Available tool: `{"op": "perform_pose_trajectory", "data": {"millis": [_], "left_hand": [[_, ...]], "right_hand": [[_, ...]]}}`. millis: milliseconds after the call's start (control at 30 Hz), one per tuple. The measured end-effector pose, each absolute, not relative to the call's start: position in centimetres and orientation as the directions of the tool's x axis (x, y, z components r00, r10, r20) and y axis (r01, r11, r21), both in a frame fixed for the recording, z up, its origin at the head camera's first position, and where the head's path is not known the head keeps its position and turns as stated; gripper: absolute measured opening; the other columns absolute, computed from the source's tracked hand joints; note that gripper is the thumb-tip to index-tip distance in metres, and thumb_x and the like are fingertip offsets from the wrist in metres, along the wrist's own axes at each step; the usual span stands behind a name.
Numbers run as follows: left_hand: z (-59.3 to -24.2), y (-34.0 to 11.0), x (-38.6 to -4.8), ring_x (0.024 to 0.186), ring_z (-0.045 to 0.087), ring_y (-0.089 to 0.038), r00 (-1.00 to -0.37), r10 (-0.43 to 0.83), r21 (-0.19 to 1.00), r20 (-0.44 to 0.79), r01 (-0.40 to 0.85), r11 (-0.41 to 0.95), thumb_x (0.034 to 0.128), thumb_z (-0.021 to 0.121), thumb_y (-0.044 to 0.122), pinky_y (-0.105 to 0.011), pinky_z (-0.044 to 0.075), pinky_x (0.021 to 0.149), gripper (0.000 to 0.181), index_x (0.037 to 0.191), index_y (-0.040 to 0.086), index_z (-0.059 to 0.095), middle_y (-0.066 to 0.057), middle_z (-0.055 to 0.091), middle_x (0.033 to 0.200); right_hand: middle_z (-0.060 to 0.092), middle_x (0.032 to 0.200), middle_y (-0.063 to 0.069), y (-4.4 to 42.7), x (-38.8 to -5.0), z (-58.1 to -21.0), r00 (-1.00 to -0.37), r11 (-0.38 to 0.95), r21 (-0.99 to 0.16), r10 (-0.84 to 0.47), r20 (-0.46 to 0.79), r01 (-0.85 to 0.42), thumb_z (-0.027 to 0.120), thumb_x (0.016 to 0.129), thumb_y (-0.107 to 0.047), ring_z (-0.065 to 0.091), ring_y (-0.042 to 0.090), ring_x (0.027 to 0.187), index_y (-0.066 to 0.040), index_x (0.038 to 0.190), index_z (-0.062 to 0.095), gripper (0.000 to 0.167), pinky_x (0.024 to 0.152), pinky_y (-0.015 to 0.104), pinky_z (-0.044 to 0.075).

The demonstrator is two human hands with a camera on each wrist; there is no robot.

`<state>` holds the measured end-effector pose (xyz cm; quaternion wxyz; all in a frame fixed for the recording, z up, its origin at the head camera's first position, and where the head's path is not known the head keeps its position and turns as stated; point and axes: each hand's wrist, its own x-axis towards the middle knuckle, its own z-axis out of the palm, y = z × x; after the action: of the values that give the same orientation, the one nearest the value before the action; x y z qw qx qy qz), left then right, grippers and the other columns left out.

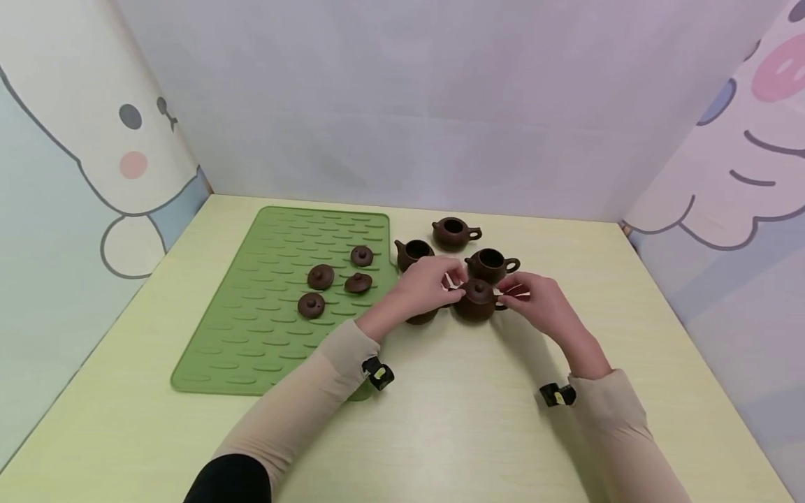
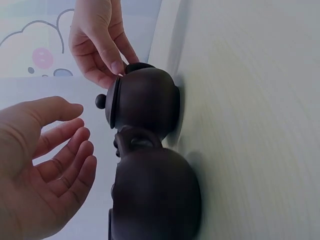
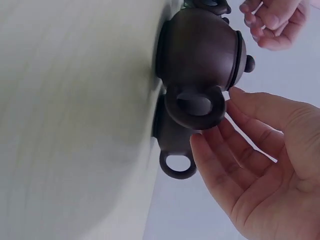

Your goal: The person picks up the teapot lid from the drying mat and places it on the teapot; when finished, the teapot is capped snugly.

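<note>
Dark brown, the lidded teapot [image 1: 476, 303] stands on the pale table [image 1: 440, 419]; the left hand [image 1: 430, 283] hovers beside it, fingers relaxed and free. The right hand [image 1: 537, 302] is at its handle [image 3: 197, 122]; whether it grips, I cannot tell.

We see a pale table [image 1: 459, 426], a ridged green mat [image 1: 264, 300], a plain light backdrop [image 1: 377, 105], and cartoon-printed side panels [image 1: 50, 230].
</note>
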<state>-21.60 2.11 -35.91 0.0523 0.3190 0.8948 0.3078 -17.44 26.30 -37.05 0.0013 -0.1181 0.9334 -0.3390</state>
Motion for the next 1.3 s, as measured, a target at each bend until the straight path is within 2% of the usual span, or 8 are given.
{"op": "perform_pose_trajectory", "data": {"millis": [300,600,800,1033,1300], "left_hand": [[-35.9,-0.8,-21.4,0.086,0.066,-0.011,-0.819,0.562,0.636,0.114,0.495,0.593,0.0905,0.072,0.019,-0.022,0.054,0.079,0.019,0.107,0.010,0.069,0.000,0.070,0.097],[-35.9,-3.4,-21.2,0.086,0.063,-0.013,-0.844,0.531,0.697,0.079,0.428,0.576,0.0917,0.070,0.016,-0.026,0.055,0.077,0.016,0.106,0.009,0.068,-0.001,0.068,0.094],[-36.1,-4.9,-20.9,0.084,0.064,-0.012,-0.862,0.502,0.670,0.069,0.413,0.617,0.0919,0.071,0.020,-0.026,0.054,0.075,0.013,0.103,0.014,0.068,0.001,0.069,0.094],[-36.2,-6.3,-20.7,0.083,0.065,-0.013,-0.876,0.477,0.693,0.075,0.390,0.606,0.0908,0.071,0.016,-0.026,0.056,0.074,0.016,0.105,0.008,0.069,-0.002,0.070,0.092],[-36.5,-7.9,-20.5,0.085,0.065,-0.016,-0.883,0.463,0.712,0.074,0.371,0.595,0.0915,0.069,0.014,-0.030,0.056,0.075,0.019,0.108,0.005,0.069,-0.004,0.070,0.094]], "right_hand": [[0.071,0.109,0.021,26.2,-17.0,-35.7,-0.976,0.754,-0.619,-0.178,0.127,-0.218,0.069,0.092,-0.006,0.071,0.036,0.100,0.002,0.110,0.068,0.020,0.089,0.048,0.058],[0.072,0.110,0.017,25.4,-17.0,-34.9,-0.961,0.744,-0.610,-0.186,0.204,-0.273,0.069,0.092,-0.005,0.072,0.031,0.097,0.002,0.109,0.069,0.019,0.087,0.042,0.059],[0.072,0.107,0.016,24.7,-17.0,-34.5,-0.962,0.729,-0.627,-0.192,0.196,-0.273,0.069,0.091,-0.005,0.072,0.030,0.098,0.002,0.111,0.068,0.020,0.087,0.042,0.059],[0.072,0.108,0.019,23.5,-17.1,-34.4,-0.959,0.708,-0.648,-0.201,0.198,-0.282,0.070,0.092,-0.005,0.071,0.030,0.098,0.003,0.111,0.068,0.021,0.087,0.041,0.059],[0.074,0.103,0.014,22.2,-17.2,-34.7,-0.956,0.691,-0.661,-0.214,0.200,-0.293,0.071,0.091,-0.006,0.071,0.028,0.095,0.000,0.108,0.070,0.018,0.085,0.039,0.060]]}}
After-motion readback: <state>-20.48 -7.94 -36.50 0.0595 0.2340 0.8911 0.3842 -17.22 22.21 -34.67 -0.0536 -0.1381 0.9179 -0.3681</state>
